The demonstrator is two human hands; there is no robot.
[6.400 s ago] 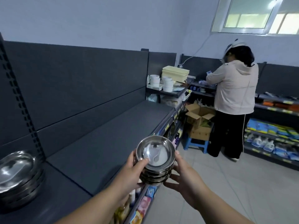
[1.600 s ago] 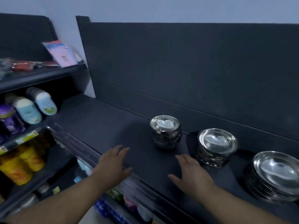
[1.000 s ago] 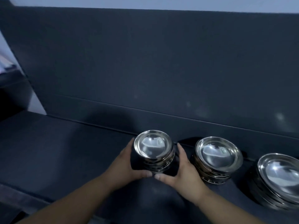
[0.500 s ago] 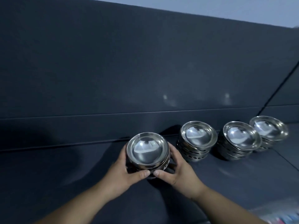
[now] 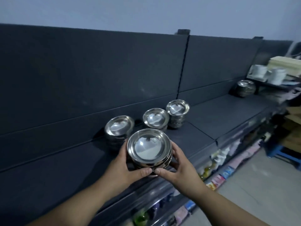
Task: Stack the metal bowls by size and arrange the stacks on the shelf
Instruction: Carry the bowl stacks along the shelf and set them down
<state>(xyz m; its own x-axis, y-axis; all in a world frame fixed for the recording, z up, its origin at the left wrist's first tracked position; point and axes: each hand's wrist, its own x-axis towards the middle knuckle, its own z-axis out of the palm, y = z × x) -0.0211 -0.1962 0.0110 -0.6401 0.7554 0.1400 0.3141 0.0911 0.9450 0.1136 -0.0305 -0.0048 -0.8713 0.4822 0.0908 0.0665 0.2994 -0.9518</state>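
Gripping the shiny round metal bowl stack (image 5: 149, 149) between our left hand (image 5: 123, 164) and right hand (image 5: 180, 168) at the dark grey shelf's (image 5: 219, 115) front edge, we face three more stacks (image 5: 155, 119) ahead along its back edge.

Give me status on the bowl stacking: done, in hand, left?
Done: three stacks stand in a row along the back of the shelf. In hand: left hand and right hand hold a fourth stack near the front edge, not yet in the row. Left: set it in line; probably also bring over the lone stack at the far right end.
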